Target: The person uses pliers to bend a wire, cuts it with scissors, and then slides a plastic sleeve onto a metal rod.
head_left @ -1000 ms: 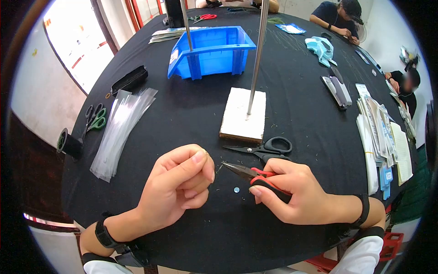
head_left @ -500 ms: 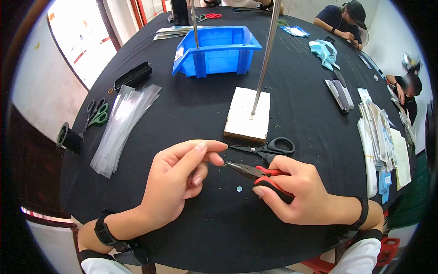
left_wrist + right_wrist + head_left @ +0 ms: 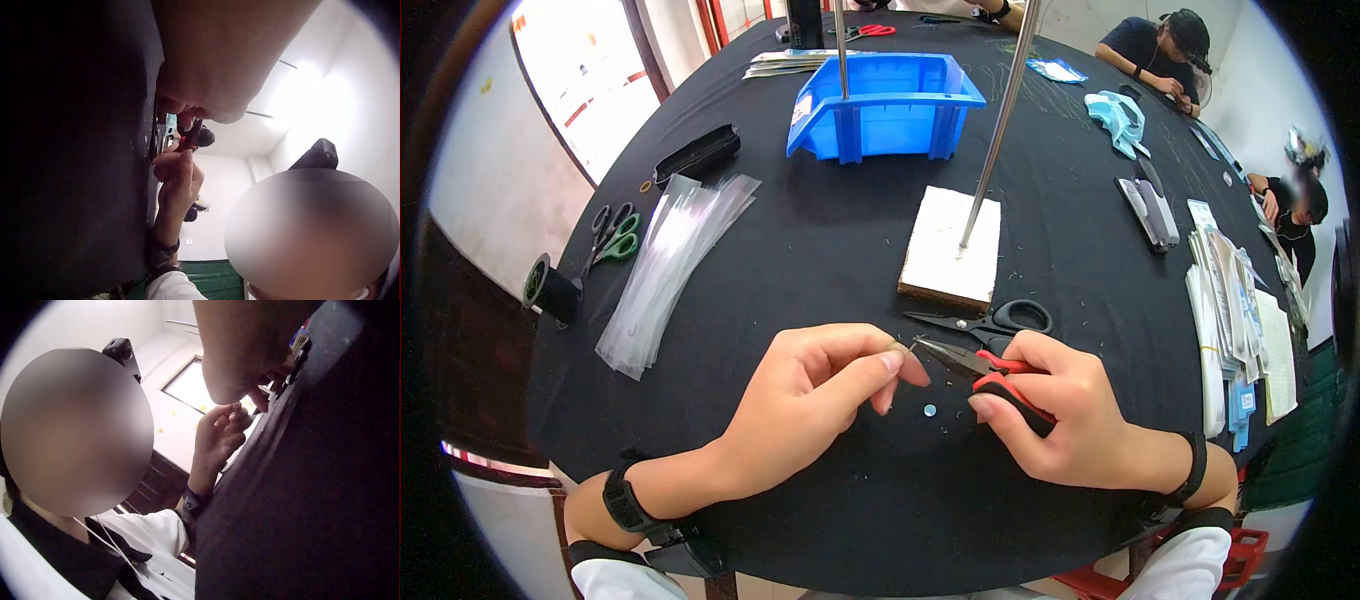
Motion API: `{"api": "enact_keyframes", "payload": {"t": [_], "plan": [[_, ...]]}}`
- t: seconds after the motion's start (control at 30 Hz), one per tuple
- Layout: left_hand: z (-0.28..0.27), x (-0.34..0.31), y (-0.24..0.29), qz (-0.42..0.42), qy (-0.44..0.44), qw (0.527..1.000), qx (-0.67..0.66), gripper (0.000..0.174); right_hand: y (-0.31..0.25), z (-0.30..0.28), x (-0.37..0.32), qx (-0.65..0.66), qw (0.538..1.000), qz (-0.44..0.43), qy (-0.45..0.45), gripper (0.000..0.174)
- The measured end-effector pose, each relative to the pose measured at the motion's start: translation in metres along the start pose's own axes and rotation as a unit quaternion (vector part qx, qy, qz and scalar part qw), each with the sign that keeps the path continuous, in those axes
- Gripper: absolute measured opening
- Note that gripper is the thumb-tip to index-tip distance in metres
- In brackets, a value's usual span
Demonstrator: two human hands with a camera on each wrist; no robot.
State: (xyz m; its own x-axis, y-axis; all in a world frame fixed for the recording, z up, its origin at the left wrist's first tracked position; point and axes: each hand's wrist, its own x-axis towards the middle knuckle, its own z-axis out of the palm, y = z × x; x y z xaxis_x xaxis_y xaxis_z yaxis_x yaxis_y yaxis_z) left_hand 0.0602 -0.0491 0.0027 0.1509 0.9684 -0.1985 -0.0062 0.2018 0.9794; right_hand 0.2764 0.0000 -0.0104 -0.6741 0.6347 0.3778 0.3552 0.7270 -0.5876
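My right hand (image 3: 1060, 415) grips long-nose pliers (image 3: 953, 358) with red and black handles, their tips pointing left toward the other hand. The left hand (image 3: 805, 405) pinches a thin greenish strand (image 3: 912, 349) between thumb and forefinger, right at the plier tips. Behind the pliers lie black scissors (image 3: 973, 326), partly overlapped by the right hand. On the cloth below the plier tips sits a small pale blue disc (image 3: 930, 410). In the left wrist view the pliers (image 3: 196, 132) show only in part, beyond the left hand.
A metal rod rises from a white block (image 3: 945, 240) beyond the hands. Behind it stands a blue bin (image 3: 895, 125). Clear plastic strips (image 3: 670, 270), green-handled scissors (image 3: 622, 240) and a spool (image 3: 552, 292) lie left; a stapler (image 3: 1148, 210) and paper packets (image 3: 1215, 300) lie right.
My left hand has shifted right, its forefinger curling back from a straighter pose so that it pinches the strand beside the plier tips. The pliers moved slightly right and up in view.
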Motion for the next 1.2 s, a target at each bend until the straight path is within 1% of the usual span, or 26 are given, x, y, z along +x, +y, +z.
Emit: {"api": "enact_keyframes", "payload": {"t": [0.17, 0.47, 0.57, 0.7, 0.77, 0.97, 1.2], "plan": [[0.0010, 0.0002, -0.0045, 0.033, 0.006, 0.999, -0.006, 0.024, 0.0013, 0.0003, -0.0001, -0.001, 1.000, 0.001, -0.002, 0.018], [0.0015, -0.0013, -0.0036, 0.004, 0.002, 0.999, -0.037, 0.025, 0.0024, 0.0008, 0.0000, -0.011, 1.000, -0.007, -0.001, 0.020], [0.0008, 0.0001, -0.0054, 0.013, -0.004, 0.999, -0.030, 0.025, 0.0020, 0.0001, 0.0003, -0.025, 1.000, -0.009, -0.008, 0.020], [0.0013, -0.0005, -0.0045, 0.021, 0.007, 1.000, -0.012, 0.024, 0.0024, 0.0023, 0.0004, -0.034, 0.999, -0.009, 0.003, 0.022], [0.0010, -0.0002, -0.0054, 0.026, 0.010, 1.000, -0.005, 0.023, 0.0021, 0.0014, 0.0007, -0.061, 0.998, -0.019, 0.002, 0.022], [0.0033, -0.0035, -0.0042, 0.064, 0.032, 0.995, 0.076, 0.022, -0.0019, -0.0012, 0.0005, -0.085, 0.996, -0.029, -0.004, 0.022], [0.0071, -0.0062, -0.0024, 0.074, 0.055, 0.992, 0.091, 0.021, -0.0012, -0.0020, 0.0010, -0.080, 0.996, -0.024, -0.005, 0.021]]}}
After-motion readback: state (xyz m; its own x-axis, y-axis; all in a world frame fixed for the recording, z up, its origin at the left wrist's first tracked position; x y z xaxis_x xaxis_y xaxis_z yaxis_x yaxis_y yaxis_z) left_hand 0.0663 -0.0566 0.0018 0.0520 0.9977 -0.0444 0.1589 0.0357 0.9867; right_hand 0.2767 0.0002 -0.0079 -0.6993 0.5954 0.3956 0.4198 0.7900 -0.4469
